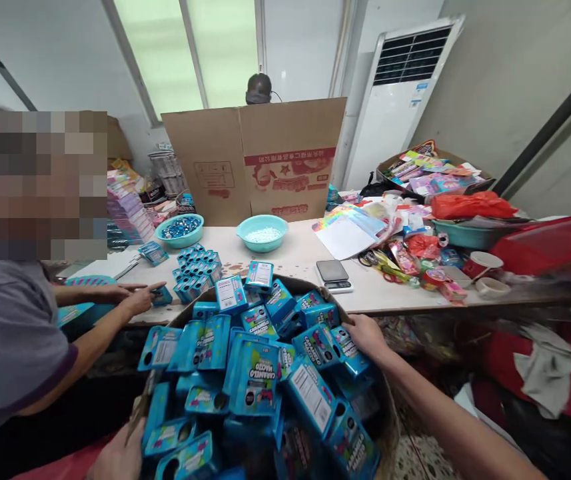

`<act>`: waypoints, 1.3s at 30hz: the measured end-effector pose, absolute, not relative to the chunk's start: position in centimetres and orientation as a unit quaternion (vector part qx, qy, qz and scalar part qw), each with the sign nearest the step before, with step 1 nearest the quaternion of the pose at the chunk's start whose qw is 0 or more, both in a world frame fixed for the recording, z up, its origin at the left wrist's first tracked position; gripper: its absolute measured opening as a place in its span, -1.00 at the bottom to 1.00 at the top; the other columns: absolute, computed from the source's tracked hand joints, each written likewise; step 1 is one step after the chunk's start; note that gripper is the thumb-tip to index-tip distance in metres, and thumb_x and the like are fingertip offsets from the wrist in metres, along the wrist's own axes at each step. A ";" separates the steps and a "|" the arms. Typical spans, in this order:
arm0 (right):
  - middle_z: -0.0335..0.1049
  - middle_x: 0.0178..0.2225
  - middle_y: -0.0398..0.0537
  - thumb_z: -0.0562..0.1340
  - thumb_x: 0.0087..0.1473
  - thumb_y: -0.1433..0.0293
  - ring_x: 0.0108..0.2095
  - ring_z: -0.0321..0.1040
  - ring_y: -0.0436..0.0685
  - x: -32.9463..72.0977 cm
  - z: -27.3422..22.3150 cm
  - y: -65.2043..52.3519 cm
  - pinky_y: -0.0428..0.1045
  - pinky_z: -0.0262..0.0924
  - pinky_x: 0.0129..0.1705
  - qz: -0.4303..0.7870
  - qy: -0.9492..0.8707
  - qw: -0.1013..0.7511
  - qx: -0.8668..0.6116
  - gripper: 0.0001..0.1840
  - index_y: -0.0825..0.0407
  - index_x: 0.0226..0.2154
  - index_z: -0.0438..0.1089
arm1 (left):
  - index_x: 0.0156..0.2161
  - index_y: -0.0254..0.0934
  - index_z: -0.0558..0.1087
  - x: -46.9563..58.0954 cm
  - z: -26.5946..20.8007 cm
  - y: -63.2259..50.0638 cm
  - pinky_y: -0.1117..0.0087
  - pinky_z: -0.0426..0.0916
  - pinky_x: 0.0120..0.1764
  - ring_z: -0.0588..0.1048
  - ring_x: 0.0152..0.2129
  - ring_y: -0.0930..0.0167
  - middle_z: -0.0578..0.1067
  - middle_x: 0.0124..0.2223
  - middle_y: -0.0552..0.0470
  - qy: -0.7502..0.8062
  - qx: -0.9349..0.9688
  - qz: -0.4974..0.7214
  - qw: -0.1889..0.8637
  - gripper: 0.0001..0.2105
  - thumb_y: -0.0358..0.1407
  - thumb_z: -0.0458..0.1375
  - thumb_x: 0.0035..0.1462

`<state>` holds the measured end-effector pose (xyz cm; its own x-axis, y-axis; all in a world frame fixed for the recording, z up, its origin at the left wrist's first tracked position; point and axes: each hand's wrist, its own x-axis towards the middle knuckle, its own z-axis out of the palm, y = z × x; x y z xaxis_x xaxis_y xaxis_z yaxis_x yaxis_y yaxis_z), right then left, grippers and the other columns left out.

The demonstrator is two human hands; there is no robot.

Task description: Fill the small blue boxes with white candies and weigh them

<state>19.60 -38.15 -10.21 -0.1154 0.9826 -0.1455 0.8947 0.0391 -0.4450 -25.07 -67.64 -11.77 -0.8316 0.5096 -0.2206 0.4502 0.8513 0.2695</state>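
Note:
A large open cardboard box (391, 427) fills the lower middle, heaped with small blue candy boxes (255, 377) printed "Caramelo Macizo". The box's far rim meets the table's front edge. My right hand (366, 339) is closed on its right rim, fingertips partly hidden behind the edge and the candy boxes. At the lower left, my left hand (119, 455) is closed around the left rim, cut off by the bottom of the view. Just beyond the rim, more blue candy boxes (198, 270) stand in a cluster on the table.
To the left, a co-worker's hands (138, 301) handle a blue candy box. The white table (305, 243) bears a basin of blue pieces (180, 231), a basin of white pieces (262, 233), a digital scale (334, 275) and a tall cardboard sheet (205, 143). Packets and scissors lie rightward.

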 end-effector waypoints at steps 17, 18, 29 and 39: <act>0.51 -0.40 0.06 0.17 0.02 0.43 -0.35 0.42 0.15 15.5 -11.4 -18.9 -0.10 0.01 -0.44 0.237 -0.659 0.083 -0.709 -0.80 0.10 -0.43 0.53 | -0.10 -0.22 0.49 -31.1 -12.8 -42.3 0.22 0.32 -0.30 0.48 -0.24 0.06 0.54 -0.21 -0.21 0.924 0.290 0.059 0.241 -0.48 0.02 -0.17 0.09; 0.51 -0.40 0.05 0.17 0.02 0.42 -0.35 0.42 0.15 15.3 -11.7 -18.2 -0.10 0.01 -0.44 0.242 -0.656 0.080 -0.710 -0.80 0.10 -0.43 0.53 | -0.10 -0.22 0.48 -31.2 -13.1 -41.8 0.22 0.32 -0.30 0.48 -0.23 0.06 0.53 -0.19 -0.20 0.926 0.283 0.053 0.245 -0.48 0.02 -0.17 0.09; 0.48 -0.47 -0.04 0.16 0.01 0.36 -0.42 0.37 0.12 15.9 -14.8 -12.2 -0.10 0.03 -0.44 0.333 -0.678 0.034 -0.655 -0.81 0.07 -0.48 0.46 | -0.17 -0.22 0.52 -30.4 -14.1 -40.2 0.25 0.31 -0.35 0.49 -0.31 0.08 0.56 -0.33 -0.14 0.946 0.235 0.045 0.218 -0.51 0.02 -0.11 0.06; 0.47 -0.25 0.18 0.09 0.05 -0.06 -0.40 0.42 0.15 16.1 -13.2 -4.6 -0.05 0.23 -0.45 0.502 -0.623 0.078 -0.595 -0.38 0.17 -0.25 0.44 | -0.08 -0.25 0.48 -28.8 -14.2 -40.1 0.26 0.30 -0.27 0.47 -0.22 0.10 0.55 -0.23 -0.16 0.960 0.173 0.032 0.215 -0.48 0.00 -0.16 0.11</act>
<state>16.15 -4.57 -13.20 -0.2795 0.8198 -0.4998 0.6628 -0.2119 -0.7182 -28.84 -40.09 -14.22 -0.8470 0.3470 -0.4027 0.3193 0.9378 0.1364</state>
